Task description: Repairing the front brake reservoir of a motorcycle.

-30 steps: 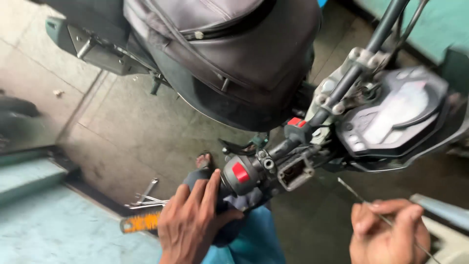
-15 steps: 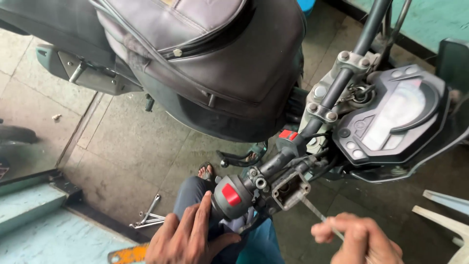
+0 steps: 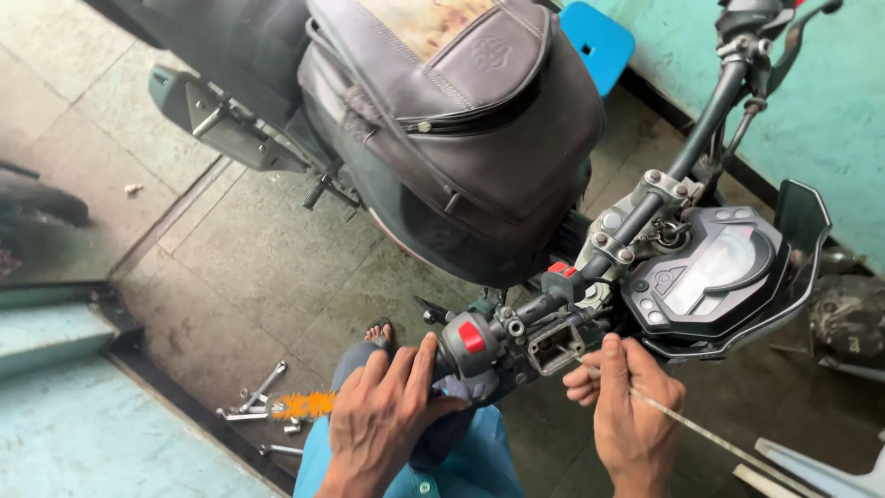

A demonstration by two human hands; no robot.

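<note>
Bottom centre, my left hand [image 3: 387, 415] is wrapped around the black rubber handlebar grip [image 3: 442, 392], clenched, likely to steady the bar. Bottom right, my right hand [image 3: 627, 406] pinches a thin long metal rod [image 3: 710, 438], tip up at the small square open reservoir on the bar [image 3: 556, 346], held pencil-style for fine poking, I judge. Just left of that sits the black switch housing with red button [image 3: 470, 339], touching the grip. Lower left on the grey tiled floor [image 3: 249, 267] lie loose steel spanners [image 3: 253, 401] by an orange-handled tool [image 3: 304, 404], well apart from the hands. Mid right, the black digital instrument cluster [image 3: 714, 277]. Upper centre, a grey-brown leather tank bag [image 3: 461, 120] strapped over the motorcycle's tank. Top, a blue plastic stool [image 3: 597, 41].
</note>
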